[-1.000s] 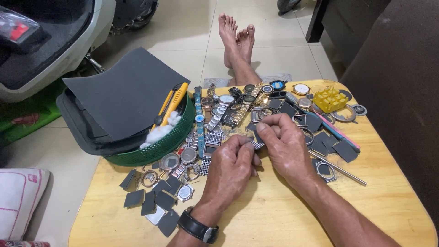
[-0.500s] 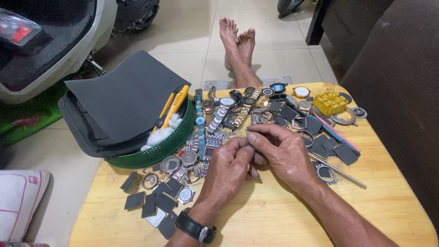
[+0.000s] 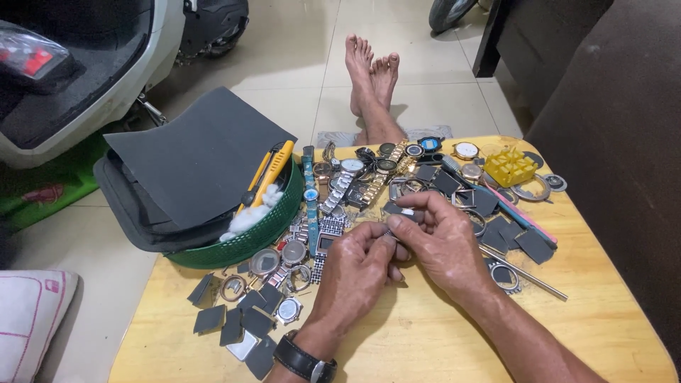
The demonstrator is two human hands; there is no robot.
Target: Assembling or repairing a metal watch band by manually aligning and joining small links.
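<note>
Fingers (image 3: 386, 237) of both hands pinched, apparently on small metal part (image 3: 389, 232)

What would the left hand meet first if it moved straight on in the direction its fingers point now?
The left hand points up and right, toward the right hand. It would likely meet the small metal piece pinched between both hands at once, then the right hand's fingers; depth is hard to judge.

Small dark-grey piece with a pale strip (image 3: 401, 211) is sitting pinched in the right hand's (image 3: 443, 245) fingertips, lying roughly flat above the yellow table (image 3: 440, 340); thin metal part (image 3: 388, 233) is resting between both hands' fingertips, left hand (image 3: 358, 269) gripping its lower end, details too small to tell
</note>
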